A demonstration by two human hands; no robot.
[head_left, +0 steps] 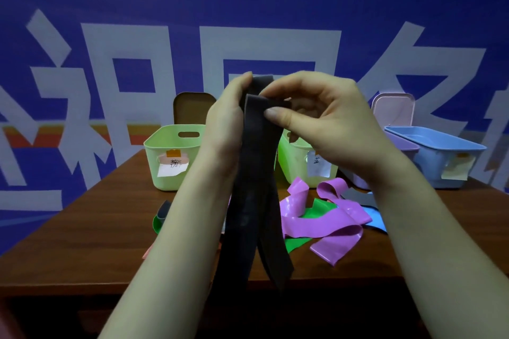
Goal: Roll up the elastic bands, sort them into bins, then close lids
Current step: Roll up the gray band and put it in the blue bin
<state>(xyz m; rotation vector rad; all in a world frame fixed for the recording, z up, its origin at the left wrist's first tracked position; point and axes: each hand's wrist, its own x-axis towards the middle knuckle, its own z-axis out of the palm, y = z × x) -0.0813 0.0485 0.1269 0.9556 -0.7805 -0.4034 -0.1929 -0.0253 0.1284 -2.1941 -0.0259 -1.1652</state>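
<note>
A person's left hand [225,124] grips the upper end of a long dark grey elastic band [256,201], held up above the brown wooden bench [82,242]. The right hand [325,129] pinches the band's folded top between thumb and fingers, and the rest hangs down unrolled, so rolling looks barely begun. A glossy purple band [330,228], a green band [297,243] and a blue band [376,219] lie tangled and unsorted on the bench. Behind stand a labelled pale green plastic bin [165,170], a second green bin [297,165], a lilac bin [405,146] and a light blue bin [440,157], with a brown lid [190,109] and a pink lid [394,107] upright. Whether any bin holds bands cannot be told; most rolling, the sorting and the lid-closing appear to remain.
</note>
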